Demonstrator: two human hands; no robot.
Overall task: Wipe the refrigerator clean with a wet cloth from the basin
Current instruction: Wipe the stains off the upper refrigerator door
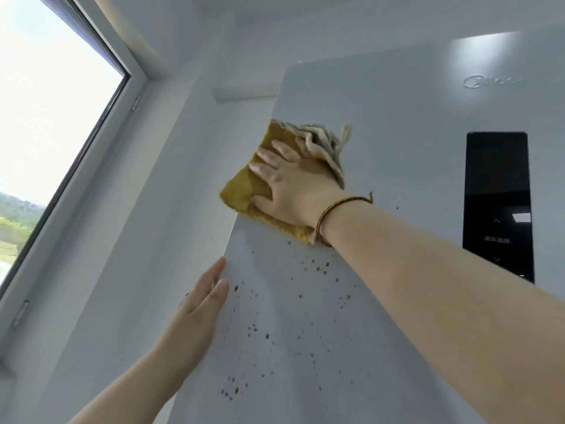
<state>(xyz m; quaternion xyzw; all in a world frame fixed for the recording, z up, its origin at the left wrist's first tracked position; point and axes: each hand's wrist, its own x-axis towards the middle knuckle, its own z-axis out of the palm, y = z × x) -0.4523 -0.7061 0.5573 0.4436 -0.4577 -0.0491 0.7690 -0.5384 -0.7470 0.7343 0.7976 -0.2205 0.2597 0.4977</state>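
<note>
Right hand: the right hand (287, 185) is pressing flat, fingers spread and nearly straight, on the cloth (244, 188).
Left hand: the left hand (198, 304) is resting with straight fingers along the door's left edge, holding nothing.
Cloth: mustard-yellow with a pale bunched part, lying against the upper left of the refrigerator door (397, 123).
Door: brown spots (266, 335) are speckling it below the cloth; possibly dried splashes.
Right of the hands: a black control panel (496, 206).
Far left: a window (46, 133).

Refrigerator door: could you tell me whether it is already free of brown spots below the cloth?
No, many brown spots still dot the refrigerator door below the cloth.
</note>
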